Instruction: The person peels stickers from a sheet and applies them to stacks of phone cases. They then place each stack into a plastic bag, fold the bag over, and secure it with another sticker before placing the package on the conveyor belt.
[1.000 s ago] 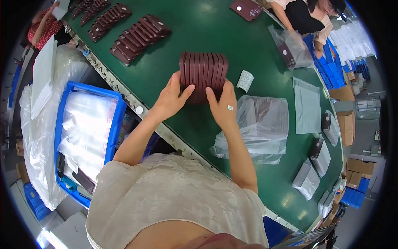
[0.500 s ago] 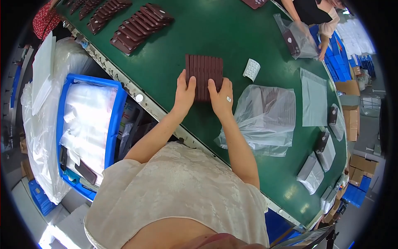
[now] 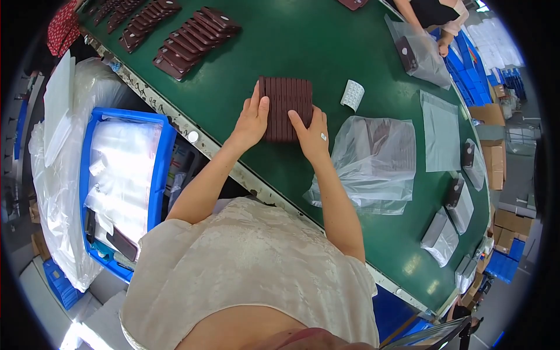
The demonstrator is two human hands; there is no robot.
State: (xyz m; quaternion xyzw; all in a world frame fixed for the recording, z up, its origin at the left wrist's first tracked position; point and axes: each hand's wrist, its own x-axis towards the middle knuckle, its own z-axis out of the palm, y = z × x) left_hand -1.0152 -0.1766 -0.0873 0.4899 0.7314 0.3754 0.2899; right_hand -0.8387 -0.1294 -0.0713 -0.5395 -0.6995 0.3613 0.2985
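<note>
A row of several flat dark maroon cases point(image 3: 286, 93), standing on edge and pressed side by side, is between my two hands over the green table. My left hand point(image 3: 252, 122) grips its left end, with the thumb on the near face and the fingers along the side. The leftmost case sticks up slightly above the others. My right hand point(image 3: 314, 135) holds the right end, thumb across the front; a small white piece is on one finger. To the right of this hand lies a large clear plastic bag point(image 3: 373, 166). A curled sheet of white stickers point(image 3: 352, 95) rests beyond it.
Rows of more maroon cases point(image 3: 195, 41) lie at the far left. Bagged packs point(image 3: 440, 236) and a flat clear bag point(image 3: 441, 131) line the right side. A blue crate point(image 3: 166, 157) of plastic bags stands left. Across the table, another person's hand point(image 3: 444, 45) is near a bagged pack.
My left hand has shifted slightly left on the row, its fingers now further around the end. The other person's lower hand has moved up, away from the bagged pack.
</note>
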